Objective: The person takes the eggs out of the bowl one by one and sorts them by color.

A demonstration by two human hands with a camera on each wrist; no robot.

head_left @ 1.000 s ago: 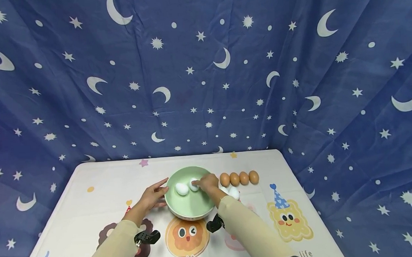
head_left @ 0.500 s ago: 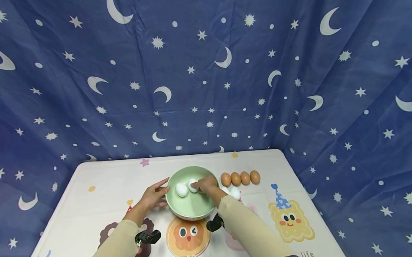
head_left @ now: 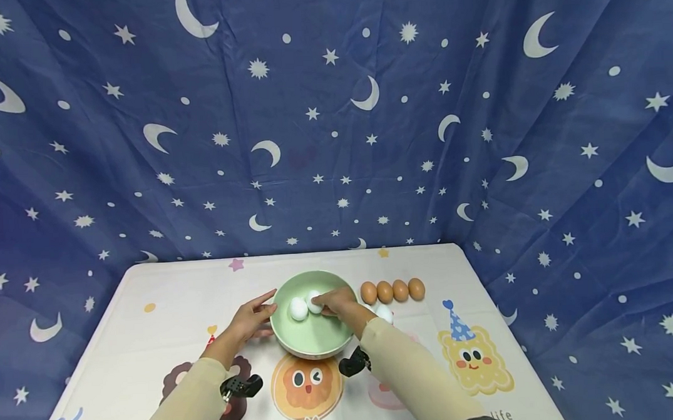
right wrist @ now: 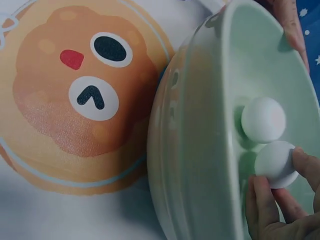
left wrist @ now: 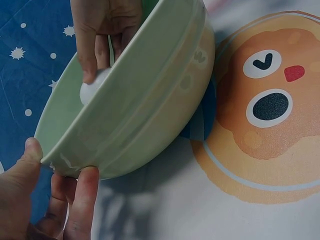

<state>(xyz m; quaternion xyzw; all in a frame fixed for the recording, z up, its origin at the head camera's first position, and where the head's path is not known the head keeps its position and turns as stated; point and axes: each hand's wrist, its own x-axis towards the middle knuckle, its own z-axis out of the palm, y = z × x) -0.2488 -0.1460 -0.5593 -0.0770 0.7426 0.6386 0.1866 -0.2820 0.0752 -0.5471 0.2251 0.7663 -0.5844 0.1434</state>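
A pale green bowl (head_left: 316, 342) stands near the middle of the table. My left hand (head_left: 251, 320) holds its left side; in the left wrist view the thumb sits at the rim and the fingertips (left wrist: 88, 175) press the outer wall. Inside the bowl, my right hand (head_left: 340, 304) pinches a white egg (right wrist: 276, 164) between thumb and fingers. Against that one lies a second white egg (right wrist: 263, 120), low on the bowl's floor and untouched by the hand. From the left wrist, the bowl's near wall partly covers the pinched egg.
Four brown eggs would be several: a row of brown eggs (head_left: 392, 291) lies right of the bowl. More white eggs (head_left: 383, 314) sit below them, partly behind my right forearm. A printed cloth (head_left: 123, 369) covers the table, with a starry blue curtain (head_left: 333, 141) behind.
The free white egg in the bowl has rolled slightly, now closer to the pinched one. My right forearm has shifted a little to the right; the left hand stays at the bowl.
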